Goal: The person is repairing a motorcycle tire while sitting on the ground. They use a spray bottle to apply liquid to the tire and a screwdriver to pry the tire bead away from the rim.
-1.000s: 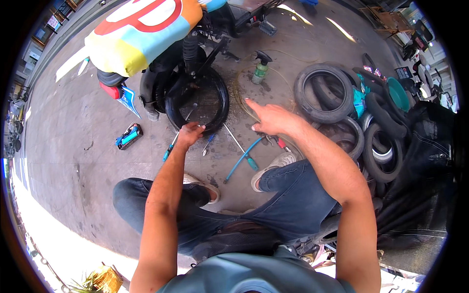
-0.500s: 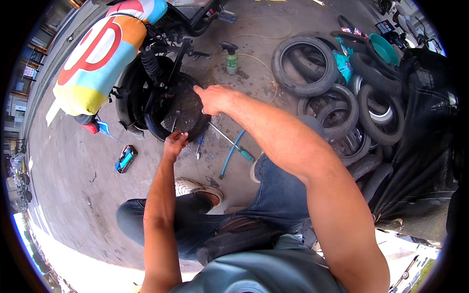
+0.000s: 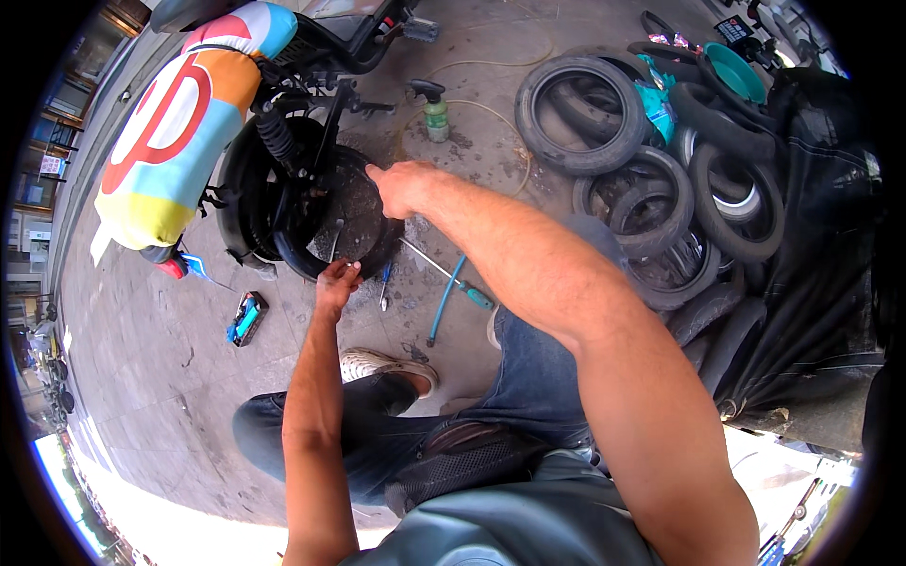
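A black tyre (image 3: pixel 382 247) stands beside the rear wheel (image 3: pixel 247 203) of a parked motorbike, its ring reaching down to the floor. My right hand (image 3: pixel 400 187) is closed on the tyre's right upper side, thumb and fingers around the rubber. At its near lower edge, my left hand (image 3: pixel 336 285) pinches the rim of the tyre with its fingertips. Inside the ring lies a thin metal tool (image 3: pixel 337 236). A long screwdriver with a teal handle (image 3: pixel 478 297), a blue hose piece (image 3: pixel 443 307) and a small blue-handled tool (image 3: pixel 385 285) lie on the floor close by.
Several old tyres (image 3: pixel 580 113) are heaped at the right, next to a black cover (image 3: pixel 816 255). A green spray bottle (image 3: pixel 435 115) stands beyond my hands, near a thin hose (image 3: pixel 514 118). A small toolbox (image 3: pixel 247 319) sits at the left. My shoe (image 3: pixel 377 366) is near the tyre.
The view has shifted slightly. Both hands keep their hold on the tyre, with little visible movement against it.
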`<control>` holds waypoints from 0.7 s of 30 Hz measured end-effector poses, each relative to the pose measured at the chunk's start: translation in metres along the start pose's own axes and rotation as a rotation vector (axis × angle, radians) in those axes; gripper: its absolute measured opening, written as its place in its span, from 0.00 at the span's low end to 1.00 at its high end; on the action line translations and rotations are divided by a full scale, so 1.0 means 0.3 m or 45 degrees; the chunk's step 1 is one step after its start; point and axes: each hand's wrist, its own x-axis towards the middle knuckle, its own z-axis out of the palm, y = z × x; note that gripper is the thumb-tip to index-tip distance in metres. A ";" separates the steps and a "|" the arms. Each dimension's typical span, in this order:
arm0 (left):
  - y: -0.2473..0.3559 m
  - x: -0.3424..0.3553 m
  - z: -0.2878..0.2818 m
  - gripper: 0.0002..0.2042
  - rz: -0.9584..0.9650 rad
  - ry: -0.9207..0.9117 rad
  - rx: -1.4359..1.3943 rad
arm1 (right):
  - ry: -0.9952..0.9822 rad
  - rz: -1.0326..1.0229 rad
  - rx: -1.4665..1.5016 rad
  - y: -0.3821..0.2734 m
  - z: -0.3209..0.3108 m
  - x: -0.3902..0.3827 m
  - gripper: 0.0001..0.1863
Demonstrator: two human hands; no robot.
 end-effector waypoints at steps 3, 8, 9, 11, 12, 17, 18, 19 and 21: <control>0.001 0.000 -0.003 0.36 0.000 -0.001 -0.005 | 0.012 -0.002 -0.012 -0.002 0.001 0.002 0.42; 0.010 -0.008 -0.017 0.36 0.012 -0.002 0.014 | 0.022 -0.008 -0.022 -0.028 -0.015 -0.006 0.41; 0.007 -0.012 -0.012 0.36 0.008 -0.003 0.022 | 0.006 -0.004 -0.025 -0.029 -0.015 -0.010 0.40; 0.009 -0.021 -0.003 0.35 0.006 -0.003 0.040 | -0.002 -0.001 -0.024 -0.028 -0.015 -0.012 0.40; 0.015 -0.022 0.000 0.35 0.006 -0.004 0.031 | 0.005 -0.001 -0.020 -0.027 -0.013 -0.011 0.40; 0.018 -0.020 -0.010 0.36 0.001 -0.013 0.007 | -0.004 -0.004 -0.026 -0.033 -0.024 -0.008 0.41; 0.018 -0.018 -0.011 0.36 0.003 -0.014 0.008 | 0.004 -0.006 -0.031 -0.031 -0.021 -0.004 0.41; 0.017 -0.016 -0.012 0.36 0.004 -0.015 0.009 | 0.011 -0.008 -0.035 -0.029 -0.018 0.000 0.41; 0.013 -0.016 -0.017 0.36 0.002 -0.012 0.011 | 0.007 -0.004 -0.045 -0.033 -0.019 0.002 0.41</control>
